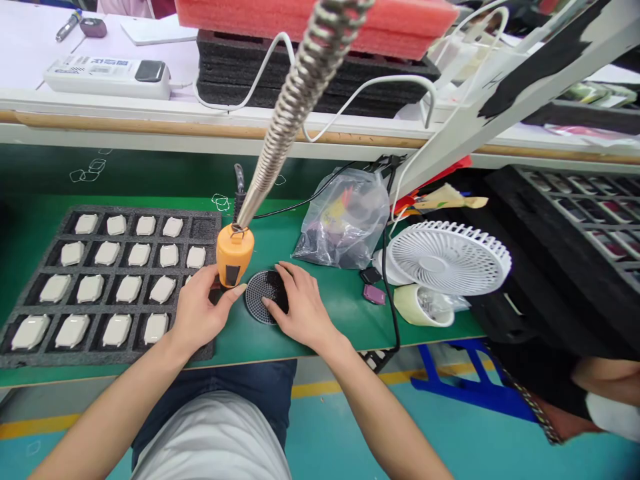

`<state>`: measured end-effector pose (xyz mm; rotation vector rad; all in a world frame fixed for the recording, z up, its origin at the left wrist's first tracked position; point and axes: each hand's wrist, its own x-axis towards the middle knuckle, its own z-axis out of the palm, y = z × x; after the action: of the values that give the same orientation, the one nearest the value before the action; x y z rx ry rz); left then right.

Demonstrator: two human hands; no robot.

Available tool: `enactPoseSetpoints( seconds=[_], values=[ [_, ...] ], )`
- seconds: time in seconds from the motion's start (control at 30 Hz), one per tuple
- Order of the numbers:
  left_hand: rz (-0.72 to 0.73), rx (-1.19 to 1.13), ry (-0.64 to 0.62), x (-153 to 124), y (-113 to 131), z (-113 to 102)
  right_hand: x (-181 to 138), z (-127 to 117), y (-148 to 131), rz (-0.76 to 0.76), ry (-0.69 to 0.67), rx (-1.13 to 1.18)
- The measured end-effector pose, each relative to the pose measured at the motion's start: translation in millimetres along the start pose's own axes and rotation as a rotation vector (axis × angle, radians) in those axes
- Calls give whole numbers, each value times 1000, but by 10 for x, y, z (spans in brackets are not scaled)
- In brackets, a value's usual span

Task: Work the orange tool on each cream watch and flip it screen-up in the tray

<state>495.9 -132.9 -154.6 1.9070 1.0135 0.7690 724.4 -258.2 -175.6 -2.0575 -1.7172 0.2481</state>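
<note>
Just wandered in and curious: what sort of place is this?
Probably an electronics assembly bench in a factory: a green-matted bench, black foam trays holding rows of identical white parts, and an orange hand tool hanging from a coiled metal hose.

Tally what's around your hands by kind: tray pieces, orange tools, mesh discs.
Pale rounded pieces in the black foam tray: 18 visible, one mostly behind the left hand
Orange-handled tool: 1
Black mesh disc: 1
Total: 20
</note>
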Motion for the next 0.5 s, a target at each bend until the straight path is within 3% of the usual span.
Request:
enactPoseSetpoints(
  seconds=[0.5],
  values=[
    [-6,16,3,4,29,-11,-27,4,39,28,-2,41]
  ],
)
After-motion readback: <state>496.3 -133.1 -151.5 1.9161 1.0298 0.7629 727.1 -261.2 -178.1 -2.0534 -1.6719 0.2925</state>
